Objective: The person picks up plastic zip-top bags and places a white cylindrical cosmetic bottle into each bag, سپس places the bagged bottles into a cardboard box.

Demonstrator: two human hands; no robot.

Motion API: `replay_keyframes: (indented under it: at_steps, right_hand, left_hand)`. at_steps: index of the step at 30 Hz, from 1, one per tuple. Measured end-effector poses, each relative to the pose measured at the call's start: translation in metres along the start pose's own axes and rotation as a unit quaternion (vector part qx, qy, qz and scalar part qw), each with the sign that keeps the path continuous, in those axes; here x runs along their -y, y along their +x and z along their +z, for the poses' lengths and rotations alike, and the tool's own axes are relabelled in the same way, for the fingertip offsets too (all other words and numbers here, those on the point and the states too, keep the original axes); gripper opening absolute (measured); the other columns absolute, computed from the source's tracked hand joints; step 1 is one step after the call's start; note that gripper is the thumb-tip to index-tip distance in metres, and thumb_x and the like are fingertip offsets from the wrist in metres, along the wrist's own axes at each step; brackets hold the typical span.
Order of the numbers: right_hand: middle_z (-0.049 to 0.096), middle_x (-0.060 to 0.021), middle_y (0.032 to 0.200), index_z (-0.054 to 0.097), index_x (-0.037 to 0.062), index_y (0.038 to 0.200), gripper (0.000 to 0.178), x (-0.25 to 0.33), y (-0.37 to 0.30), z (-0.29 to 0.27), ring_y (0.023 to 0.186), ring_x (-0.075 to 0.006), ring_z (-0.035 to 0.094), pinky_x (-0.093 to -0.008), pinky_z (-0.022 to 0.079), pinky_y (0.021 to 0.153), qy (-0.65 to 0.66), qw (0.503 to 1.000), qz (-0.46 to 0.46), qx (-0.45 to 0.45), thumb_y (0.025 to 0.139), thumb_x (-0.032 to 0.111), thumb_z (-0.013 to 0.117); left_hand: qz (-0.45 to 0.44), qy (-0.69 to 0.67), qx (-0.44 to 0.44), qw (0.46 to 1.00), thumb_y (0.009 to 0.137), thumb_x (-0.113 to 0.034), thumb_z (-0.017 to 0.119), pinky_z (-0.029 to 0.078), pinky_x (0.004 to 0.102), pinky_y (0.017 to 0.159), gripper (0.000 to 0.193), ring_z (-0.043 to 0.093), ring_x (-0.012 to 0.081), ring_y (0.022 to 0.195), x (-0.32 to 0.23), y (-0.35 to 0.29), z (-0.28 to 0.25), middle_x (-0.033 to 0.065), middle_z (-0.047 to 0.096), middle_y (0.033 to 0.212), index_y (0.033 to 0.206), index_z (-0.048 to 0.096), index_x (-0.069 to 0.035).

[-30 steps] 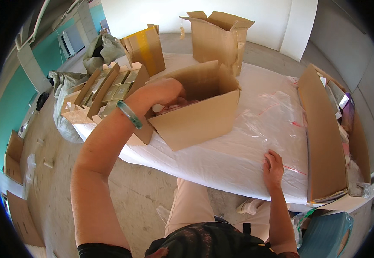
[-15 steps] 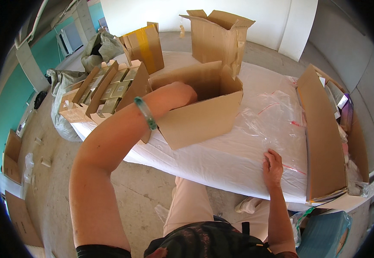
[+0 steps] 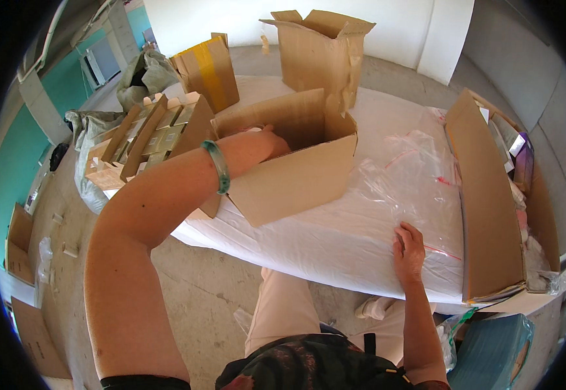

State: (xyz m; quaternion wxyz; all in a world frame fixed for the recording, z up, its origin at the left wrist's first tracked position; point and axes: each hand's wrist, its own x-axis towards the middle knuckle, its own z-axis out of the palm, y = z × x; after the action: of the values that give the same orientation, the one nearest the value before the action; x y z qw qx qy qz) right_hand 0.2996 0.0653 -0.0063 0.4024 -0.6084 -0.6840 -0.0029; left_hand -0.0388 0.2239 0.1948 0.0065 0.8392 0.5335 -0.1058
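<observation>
White wall and bare floor surround us as we stand at a bench draped in a white sheet. Along its right end we have a long carton filled with mixed packages (one is purple, others are pale). Toward the far side rises a tall carton, its flaps up. Nearer to us, left of the bench's middle, sits the open carton, its broad side slanting toward us. Between it and the long carton we see clear plastic bags lying flat, marked with thin red lines. Behind it on the left stands a taped carton with a yellow band, and just left of the open carton are gold boxes in cardboard trays. Our left grip is inside the open carton; its fingertips are hidden, so we cannot tell whether they are spread or pinching something. Our right grip rests beside the bags' near edge, its fingers loosely spread. Around our left wrist sits a green bangle.
</observation>
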Motion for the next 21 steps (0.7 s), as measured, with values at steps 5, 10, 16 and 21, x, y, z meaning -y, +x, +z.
replay_keyframes:
  at_steps: [5,10,16,21]
  right_hand:
    - [0.059,-0.0138,0.115,0.061,0.0056,0.102,0.022,0.000,0.001,-0.001,0.107,-0.0330,0.055,-0.0408,0.045,0.092,-0.001,1.000,0.003,0.007,0.081,0.003,0.060]
    - [0.059,-0.0138,0.115,0.061,0.0054,0.102,0.021,0.000,0.001,-0.001,0.108,-0.0328,0.054,-0.0413,0.045,0.092,0.005,1.000,0.001,0.004,0.081,0.004,0.060]
    - [0.059,-0.0131,0.115,0.061,0.0055,0.102,0.021,-0.004,-0.002,0.001,0.108,-0.0325,0.054,-0.0412,0.045,0.092,0.015,1.000,0.015,0.003,0.081,0.004,0.060]
    - [0.059,-0.0127,0.115,0.061,0.0057,0.102,0.020,-0.001,-0.002,-0.003,0.107,-0.0324,0.055,-0.0410,0.045,0.092,0.004,1.000,0.013,0.000,0.081,0.005,0.060]
  left_hand:
    - [-0.002,0.006,-0.002,1.000,0.078,-0.014,0.057,0.051,0.0422,0.072,0.028,0.065,0.0332,0.084,-0.007,0.007,0.000,0.0153,0.068,0.097,0.102,0.070,-0.008]
    - [0.007,0.000,0.063,0.998,0.078,-0.013,0.056,0.051,0.0420,0.072,0.029,0.065,0.0329,0.084,-0.005,-0.013,-0.020,0.0154,0.068,0.098,0.102,0.069,-0.007]
    - [0.020,-0.002,0.147,0.989,0.078,-0.010,0.053,0.051,0.0412,0.073,0.031,0.064,0.0319,0.086,-0.007,-0.013,-0.058,0.0156,0.068,0.101,0.105,0.069,-0.007]
    - [0.083,-0.018,0.132,0.988,0.078,-0.004,0.049,0.050,0.0386,0.080,0.040,0.062,0.0295,0.098,-0.006,-0.024,-0.076,0.0153,0.066,0.109,0.114,0.066,-0.007]
